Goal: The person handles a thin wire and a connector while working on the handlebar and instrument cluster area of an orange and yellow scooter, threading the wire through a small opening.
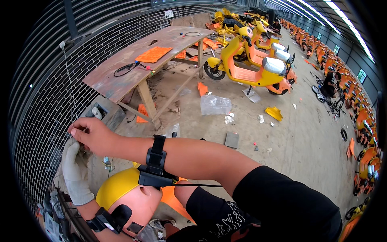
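Observation:
My right hand [93, 135] is bare and reaches across to the left. Its thumb and fingers are pinched together; whatever is between them is too small to make out. Just below it, touching or nearly so, is my left hand [75, 171] in a pale knitted glove, its fingertips partly hidden. A thin pale cord [70, 80] hangs from a wall box down to the fingers; I cannot tell whether either hand grips it. Beneath my forearms stands a yellow and pink scooter body [119, 187].
A wooden table [117, 60] by the brick wall bears an orange mat [154, 54] and black cables. Yellow and orange scooters [252, 68] stand beyond. Plastic bags [215, 105] and yellow scraps [274, 113] litter the floor. A person [330, 84] crouches at right near scooter rows.

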`<move>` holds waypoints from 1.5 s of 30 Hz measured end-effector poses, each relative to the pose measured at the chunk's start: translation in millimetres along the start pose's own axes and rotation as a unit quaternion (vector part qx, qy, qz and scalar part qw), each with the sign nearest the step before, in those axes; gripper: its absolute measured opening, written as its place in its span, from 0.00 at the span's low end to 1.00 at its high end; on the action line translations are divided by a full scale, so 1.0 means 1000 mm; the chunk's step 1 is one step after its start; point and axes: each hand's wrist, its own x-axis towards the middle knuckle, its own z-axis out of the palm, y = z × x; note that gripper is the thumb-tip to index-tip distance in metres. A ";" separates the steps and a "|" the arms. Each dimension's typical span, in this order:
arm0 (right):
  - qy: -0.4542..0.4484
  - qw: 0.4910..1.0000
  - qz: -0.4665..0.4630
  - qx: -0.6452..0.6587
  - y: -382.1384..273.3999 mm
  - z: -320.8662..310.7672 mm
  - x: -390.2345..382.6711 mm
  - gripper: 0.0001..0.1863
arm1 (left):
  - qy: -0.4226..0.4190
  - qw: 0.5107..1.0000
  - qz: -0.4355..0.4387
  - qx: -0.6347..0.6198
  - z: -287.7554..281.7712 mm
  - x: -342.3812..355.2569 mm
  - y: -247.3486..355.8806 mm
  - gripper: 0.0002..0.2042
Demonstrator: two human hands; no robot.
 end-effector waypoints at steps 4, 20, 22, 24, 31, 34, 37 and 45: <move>-0.056 0.998 0.011 0.026 -0.002 -0.004 0.005 0.10 | -0.043 0.994 -0.003 -0.097 -0.003 -0.001 0.002 0.10; 0.076 0.996 -0.024 -0.048 0.003 -0.007 0.003 0.08 | -0.009 0.996 0.037 0.086 -0.051 0.023 -0.020 0.11; 0.114 0.988 -0.039 -0.097 0.013 -0.006 0.007 0.08 | 0.038 0.976 0.067 0.202 -0.050 0.026 -0.022 0.11; 0.154 0.974 -0.053 -0.159 0.023 -0.008 0.010 0.09 | 0.066 0.936 0.087 0.334 -0.035 0.023 -0.018 0.11; 0.179 0.968 -0.019 -0.177 0.026 -0.009 0.010 0.09 | 0.076 0.890 0.072 0.443 0.002 0.006 -0.001 0.12; 0.116 0.991 -0.018 -0.070 0.021 -0.005 0.011 0.07 | 0.088 0.947 0.088 0.296 -0.026 0.022 -0.016 0.11; 0.054 0.998 -0.043 0.003 0.015 0.004 0.006 0.06 | 0.023 0.996 0.057 0.061 -0.037 0.017 -0.015 0.11; -0.056 0.998 0.014 0.026 -0.003 0.001 -0.001 0.06 | -0.097 0.985 -0.037 -0.136 -0.025 0.009 -0.002 0.09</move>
